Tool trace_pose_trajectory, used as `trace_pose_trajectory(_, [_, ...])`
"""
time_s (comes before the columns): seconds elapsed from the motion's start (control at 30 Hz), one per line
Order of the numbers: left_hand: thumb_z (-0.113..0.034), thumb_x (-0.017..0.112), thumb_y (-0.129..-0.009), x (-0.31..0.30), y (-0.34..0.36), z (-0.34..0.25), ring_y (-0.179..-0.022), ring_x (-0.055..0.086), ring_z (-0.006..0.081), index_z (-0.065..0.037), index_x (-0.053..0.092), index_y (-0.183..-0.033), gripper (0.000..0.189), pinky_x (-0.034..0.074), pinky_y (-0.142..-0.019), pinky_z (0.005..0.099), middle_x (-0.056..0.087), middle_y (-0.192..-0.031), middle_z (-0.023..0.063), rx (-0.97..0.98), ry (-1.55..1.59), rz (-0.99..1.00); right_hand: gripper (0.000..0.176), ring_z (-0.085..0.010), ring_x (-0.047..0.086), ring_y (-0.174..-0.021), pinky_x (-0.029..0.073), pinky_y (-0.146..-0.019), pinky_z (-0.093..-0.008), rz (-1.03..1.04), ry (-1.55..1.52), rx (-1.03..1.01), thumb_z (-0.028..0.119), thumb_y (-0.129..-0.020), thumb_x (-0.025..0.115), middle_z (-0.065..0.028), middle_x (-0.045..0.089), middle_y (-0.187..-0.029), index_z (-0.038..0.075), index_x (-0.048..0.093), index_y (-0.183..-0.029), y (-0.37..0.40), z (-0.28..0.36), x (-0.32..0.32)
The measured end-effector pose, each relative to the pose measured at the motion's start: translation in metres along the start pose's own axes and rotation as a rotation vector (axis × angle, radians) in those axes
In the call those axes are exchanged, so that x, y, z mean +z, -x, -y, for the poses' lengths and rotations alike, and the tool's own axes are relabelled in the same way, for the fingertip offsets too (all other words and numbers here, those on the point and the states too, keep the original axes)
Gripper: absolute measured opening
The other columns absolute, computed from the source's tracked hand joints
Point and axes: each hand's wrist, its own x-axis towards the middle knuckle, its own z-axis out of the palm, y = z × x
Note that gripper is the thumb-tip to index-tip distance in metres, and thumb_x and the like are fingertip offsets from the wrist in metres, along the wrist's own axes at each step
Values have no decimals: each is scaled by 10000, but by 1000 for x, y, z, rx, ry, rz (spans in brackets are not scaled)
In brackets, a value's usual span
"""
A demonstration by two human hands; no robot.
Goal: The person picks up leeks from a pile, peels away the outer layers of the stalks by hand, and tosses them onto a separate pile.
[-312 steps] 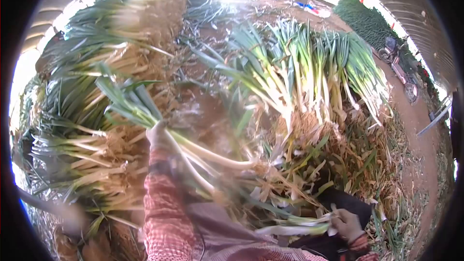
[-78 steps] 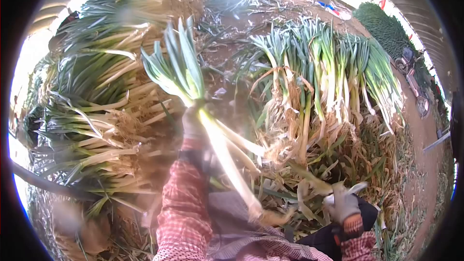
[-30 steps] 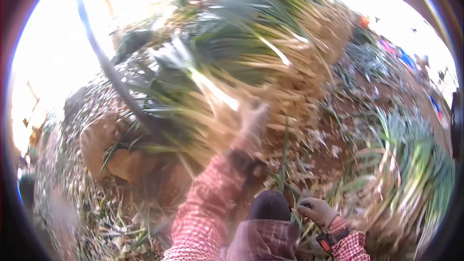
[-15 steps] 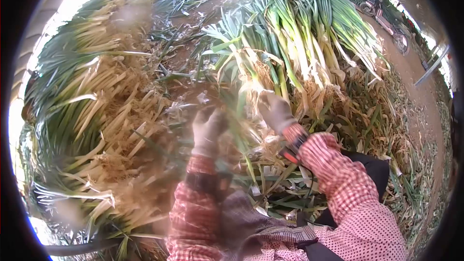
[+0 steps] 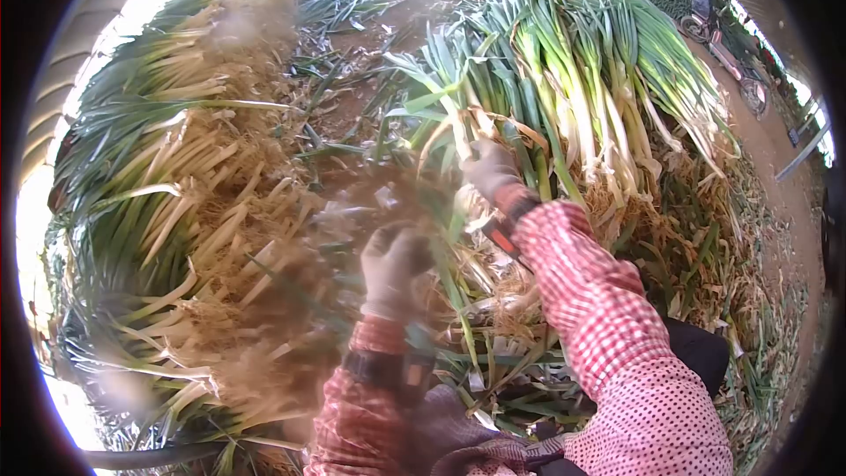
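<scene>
My right hand (image 5: pixel 490 167), in a pale glove, is closed around the lower white stalk of a green onion (image 5: pixel 456 128) at the near left edge of a laid-out row. Its leaves point away from me. My left hand (image 5: pixel 392 266), also gloved, is curled into a fist over the littered ground, nearer my body and to the left. A smudge on the lens blurs this hand, and I cannot tell what, if anything, is in it. Just right of my right hand lie more green onions (image 5: pixel 582 115), white stems and roots toward me.
A long heap of green onions (image 5: pixel 167 211) runs down the left side, roots facing inward. Stripped leaves and peelings (image 5: pixel 520 370) cover the ground before me. A scooter (image 5: pixel 723 53) stands at the far right by a dirt path (image 5: pixel 775 176).
My right hand has moved forward onto the stalk at the row's left end. My left hand has drawn back a little toward my body. The view has shifted slightly left.
</scene>
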Motion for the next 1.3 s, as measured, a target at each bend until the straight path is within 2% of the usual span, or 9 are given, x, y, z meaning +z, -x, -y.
trace_pose_trajectory(0.23, [-132,487,-969,13,-22,32,-882,643,259,-24,501,-1175,233,559,-781,400,629,-1034,146,-129,70,6,118,-86,558,-697,474,-624,-253,387,-828,366,49,-829,646,-15,624,-775,40,647,-946,201,26,-110])
trace_pose_trajectory(0.33, [-410,423,-982,-5,-53,70,-1176,520,349,56,389,-1311,572,437,-1013,468,516,-1256,263,-341,386,770,87,-89,554,-649,452,-582,-242,452,-904,39,-10,-816,605,-3,610,-744,46,617,-881,267,26,-128])
trace_pose_trajectory(0.4, [-431,408,-982,21,-12,25,-1124,562,359,50,420,-1287,570,437,-1020,467,546,-1223,269,-533,499,224,110,-70,563,-708,454,-608,-242,557,-576,-193,-27,-786,629,-30,595,-740,27,600,-877,302,42,-162])
trace_pose_trajectory(0.6, [-268,482,-983,-6,-9,48,-821,625,208,-47,520,-1161,286,560,-806,387,625,-949,101,-323,376,103,177,-195,612,-664,496,-622,-309,787,-58,-254,60,-796,628,-69,619,-734,22,600,-966,350,-13,-179])
trace_pose_trajectory(0.7, [-294,520,-941,15,37,25,-783,550,195,-69,556,-1078,266,519,-747,313,550,-891,54,-84,544,136,300,-268,617,-740,505,-721,-401,462,-187,-303,244,-843,609,-121,636,-837,6,564,-1021,335,-23,-173])
trace_pose_trajectory(0.83, [-290,551,-930,13,57,10,-808,556,210,-68,555,-1077,266,507,-830,338,545,-899,86,-33,741,331,392,-231,616,-634,526,-600,-364,754,-556,41,274,-880,583,-110,645,-859,-51,554,-1097,338,0,-132])
trace_pose_trajectory(1.1, [-351,584,-916,-30,58,43,-882,634,223,-47,566,-1170,397,558,-804,390,646,-965,128,-358,22,51,308,-227,616,-542,467,-480,-346,-138,57,-487,215,-851,643,-112,628,-683,50,605,-1107,280,9,-170])
trace_pose_trajectory(1.2, [-452,570,-903,-64,0,51,-898,641,231,-48,571,-1138,468,566,-786,393,652,-952,132,133,-65,292,332,-268,619,-618,461,-553,-386,-167,266,-514,133,-752,660,-103,627,-729,72,618,-1076,295,6,-195])
trace_pose_trajectory(1.3, [-604,533,-871,-22,35,-3,-898,645,236,-83,571,-1114,576,545,-822,387,658,-953,94,-180,366,185,345,-283,608,-649,449,-574,-397,-108,333,-568,109,-703,657,-87,621,-742,77,628,-1046,326,-11,-195])
